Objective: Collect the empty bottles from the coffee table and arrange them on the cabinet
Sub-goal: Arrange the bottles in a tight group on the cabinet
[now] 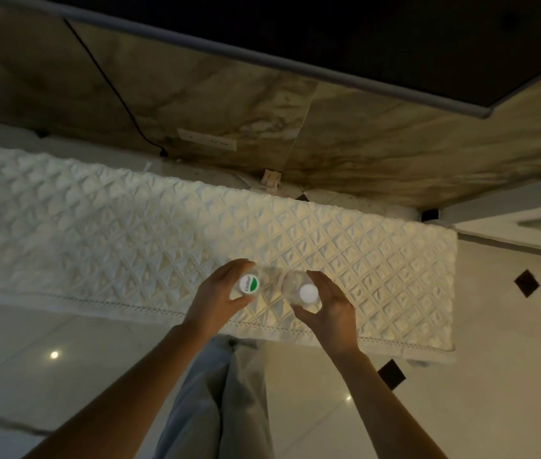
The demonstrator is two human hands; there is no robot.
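Left hand (pixel 219 293) fingers curled round green-cap bottle (pixel 249 283); right hand (pixel 328 306) fingers curled round white-cap bottle (pixel 302 291); both upright on quilted cloth (pixel 130 233).

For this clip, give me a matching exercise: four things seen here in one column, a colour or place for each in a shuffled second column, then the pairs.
Things
1. left hand
2. right hand
3. quilted cover
4. diamond floor inlays

Descriptions
A. black, set in the pale floor
B. white, spread over the cabinet top
C. around the clear bottle with the plain white cap
D. around the bottle with the green and white cap

Pairs: 1-D, 2-C, 3-B, 4-A
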